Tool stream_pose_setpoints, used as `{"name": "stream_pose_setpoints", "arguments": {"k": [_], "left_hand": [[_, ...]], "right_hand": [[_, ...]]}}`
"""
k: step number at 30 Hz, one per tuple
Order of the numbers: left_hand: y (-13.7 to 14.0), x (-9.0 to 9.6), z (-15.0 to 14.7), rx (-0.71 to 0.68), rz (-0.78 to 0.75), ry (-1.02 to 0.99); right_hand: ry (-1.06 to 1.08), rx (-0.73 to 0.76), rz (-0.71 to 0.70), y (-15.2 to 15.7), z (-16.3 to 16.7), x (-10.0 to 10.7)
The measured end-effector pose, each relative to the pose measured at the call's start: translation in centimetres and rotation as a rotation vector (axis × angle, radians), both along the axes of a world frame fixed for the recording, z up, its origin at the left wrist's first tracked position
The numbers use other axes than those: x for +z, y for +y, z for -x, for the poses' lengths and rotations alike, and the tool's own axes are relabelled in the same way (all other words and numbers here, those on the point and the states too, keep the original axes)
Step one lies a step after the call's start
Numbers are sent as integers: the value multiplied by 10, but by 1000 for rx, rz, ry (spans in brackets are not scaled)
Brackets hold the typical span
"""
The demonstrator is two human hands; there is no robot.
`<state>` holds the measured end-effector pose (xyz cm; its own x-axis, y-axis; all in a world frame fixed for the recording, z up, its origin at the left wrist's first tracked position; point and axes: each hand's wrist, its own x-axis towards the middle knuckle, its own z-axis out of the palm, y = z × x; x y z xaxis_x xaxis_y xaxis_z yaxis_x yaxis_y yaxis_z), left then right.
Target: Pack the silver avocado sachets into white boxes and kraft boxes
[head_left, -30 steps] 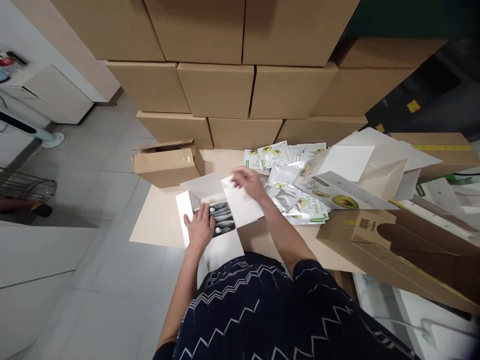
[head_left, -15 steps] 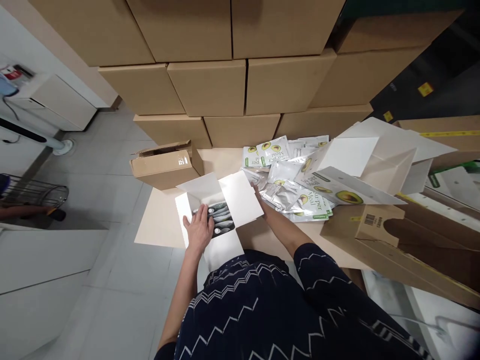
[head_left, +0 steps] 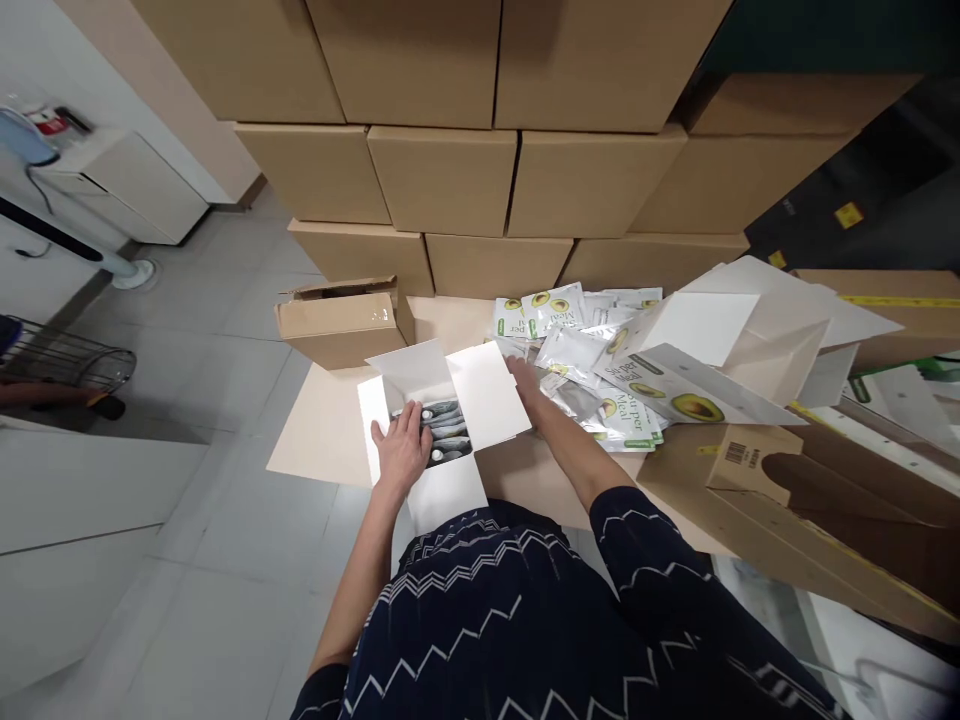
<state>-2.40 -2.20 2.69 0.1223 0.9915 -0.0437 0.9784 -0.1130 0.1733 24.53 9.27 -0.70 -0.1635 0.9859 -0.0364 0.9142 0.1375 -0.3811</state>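
Observation:
An open white box stands at the table's front edge with its flaps folded outward. Inside it, several spouted pouches are packed in a row. My left hand rests over the box's left side, its fingers stretched out and lying on the pouches. Just beyond the box's right flap is my right hand, at the left edge of a pile of white avocado-printed sachets. Its fingers are partly hidden, and whether they hold a sachet cannot be told.
Brown cartons are stacked behind the table. A small brown box sits at the back left. To the right, an open avocado-printed white carton lies tilted above an open brown carton. A wire basket is at far left.
The camera view has shifted slightly. My right hand shows more beyond the flap, a little farther toward the sachets. My left hand stays on the pouches.

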Motion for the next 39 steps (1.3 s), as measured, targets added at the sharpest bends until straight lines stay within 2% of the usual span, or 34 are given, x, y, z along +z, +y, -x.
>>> {"name": "stream_pose_setpoints", "arguments": {"k": [2, 4, 7, 9, 12, 14, 17, 19, 22, 27, 31, 36, 39], "left_hand": [[0, -1, 0, 1, -1, -6], [0, -1, 0, 7, 4, -13], [0, -1, -1, 15, 10, -21], [0, -1, -1, 16, 14, -28], [0, -1, -1, 16, 11, -47], [-1, -2, -1, 17, 8, -55], [-1, -2, -2, 22, 21, -56], [-2, -1, -2, 30, 32, -53], [-2, 0, -2, 30, 33, -52], [-2, 1, -3, 29, 16, -56], [-2, 0, -4, 37, 13, -53], [-2, -1, -3, 27, 16, -54], [-2, -1, -3, 28, 13, -47]], "right_hand": [[-33, -165, 30, 15, -10, 9], [21, -323, 12, 28, -23, 25], [265, -423, -142, 33, -42, 59], [419, -352, -270, 27, -51, 86], [541, -135, -369, 5, -52, 128], [534, 14, -334, -10, -42, 153], [404, 218, -173, -26, -13, 175], [301, 347, -81, -29, 13, 178], [158, 479, -23, -23, 55, 168], [-43, 550, 46, -1, 111, 145], [-74, 544, 87, 14, 121, 144], [-155, 511, 67, 10, 112, 152], [-202, 569, 71, 6, 120, 139]]}}
